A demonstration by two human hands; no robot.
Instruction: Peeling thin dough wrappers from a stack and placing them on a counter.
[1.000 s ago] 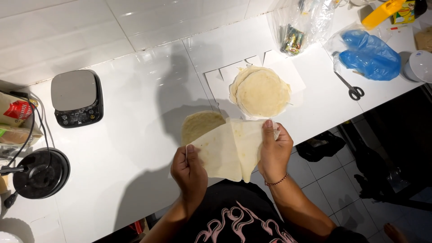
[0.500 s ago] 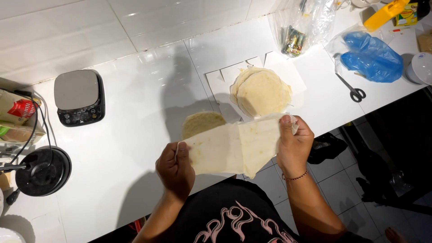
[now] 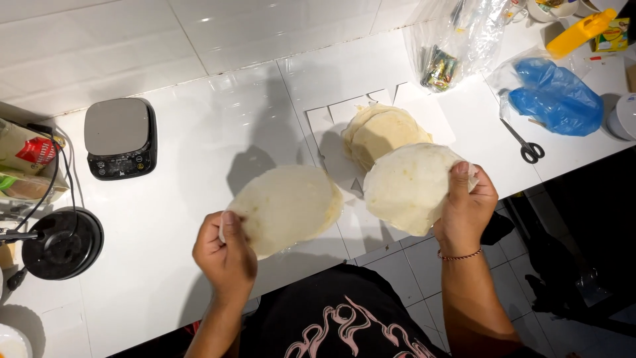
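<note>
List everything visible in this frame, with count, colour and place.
wrapper: one, pale cream, in left hand
wrapper: one, pale cream, in right hand
stack: one, cream rounds, on paper squares mid-counter
scale: one, black with grey top, counter left
scissors: one, black handles, counter right
blue bag: one, far right
clear bag: one, top centre
yellow bottle: one, top right
black round appliance: one, left edge
counter: white
left hand: pinching wrapper
right hand: gripping wrapper
</note>
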